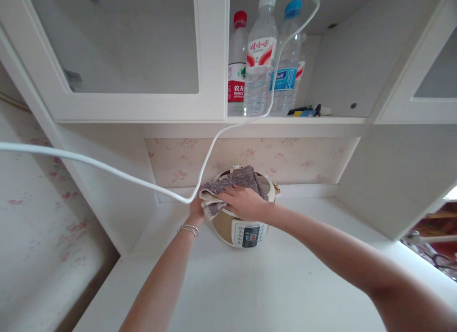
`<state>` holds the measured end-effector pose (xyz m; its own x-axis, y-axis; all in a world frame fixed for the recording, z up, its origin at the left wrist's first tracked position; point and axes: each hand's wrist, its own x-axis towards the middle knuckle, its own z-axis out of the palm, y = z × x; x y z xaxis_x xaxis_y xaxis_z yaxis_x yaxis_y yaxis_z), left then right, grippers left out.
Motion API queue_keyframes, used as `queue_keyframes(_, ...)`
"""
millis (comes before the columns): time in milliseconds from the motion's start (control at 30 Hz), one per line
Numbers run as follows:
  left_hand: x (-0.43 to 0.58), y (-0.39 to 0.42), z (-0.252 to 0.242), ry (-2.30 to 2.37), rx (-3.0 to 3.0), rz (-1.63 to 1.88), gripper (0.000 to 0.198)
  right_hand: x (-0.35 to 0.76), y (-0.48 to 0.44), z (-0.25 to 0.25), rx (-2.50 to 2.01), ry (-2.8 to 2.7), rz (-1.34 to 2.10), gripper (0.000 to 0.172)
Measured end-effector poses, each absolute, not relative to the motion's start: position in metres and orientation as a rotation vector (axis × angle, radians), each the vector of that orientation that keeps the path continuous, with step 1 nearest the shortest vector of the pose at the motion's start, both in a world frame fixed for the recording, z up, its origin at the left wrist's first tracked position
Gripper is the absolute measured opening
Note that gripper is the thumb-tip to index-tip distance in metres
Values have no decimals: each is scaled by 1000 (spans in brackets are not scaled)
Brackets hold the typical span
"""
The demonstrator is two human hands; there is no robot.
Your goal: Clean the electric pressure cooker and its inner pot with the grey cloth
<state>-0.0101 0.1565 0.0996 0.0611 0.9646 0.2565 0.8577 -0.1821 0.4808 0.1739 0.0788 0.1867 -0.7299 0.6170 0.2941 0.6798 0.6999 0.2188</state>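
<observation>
A white and gold electric pressure cooker (pixel 223 229) with a button panel stands upright on the white surface, near the back wall. A folded greyish-purple cloth (pixel 233 179) lies over its lid. My right hand (pixel 246 203) grips the cloth from above, fingers bent over it and pressed against the lid. At the cooker's left side is my left hand (pixel 197 209), with a bangle (pixel 189 230) on the wrist. The cloth and cooker hide its fingers, so I cannot tell whether it holds the cooker or the cloth's edge.
A white cable (pixel 210 153) hangs across the view from the upper shelf, passing close to my left hand. Overhead, several plastic bottles (pixel 262 55) stand on the cabinet shelf (pixel 332 120) beside small items (pixel 307 111). White cabinet panels (pixel 400 175) bound the niche.
</observation>
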Motion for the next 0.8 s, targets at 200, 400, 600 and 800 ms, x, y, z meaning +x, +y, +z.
queue_keyframes(200,-4,156,97,1906,2225,860,32,251,64,153,-1053,-2466,-383,47)
queue_keyframes(400,0,158,95,1964,2219,857,33,289,98,144,-1599,-1797,-127,41)
queue_keyframes(600,2,154,101,2004,2169,790,36,293,154,199,-1648,-1262,30,45)
queue_keyframes(800,3,154,101,2017,2146,788,37,256,181,241,-1474,-1697,45,44)
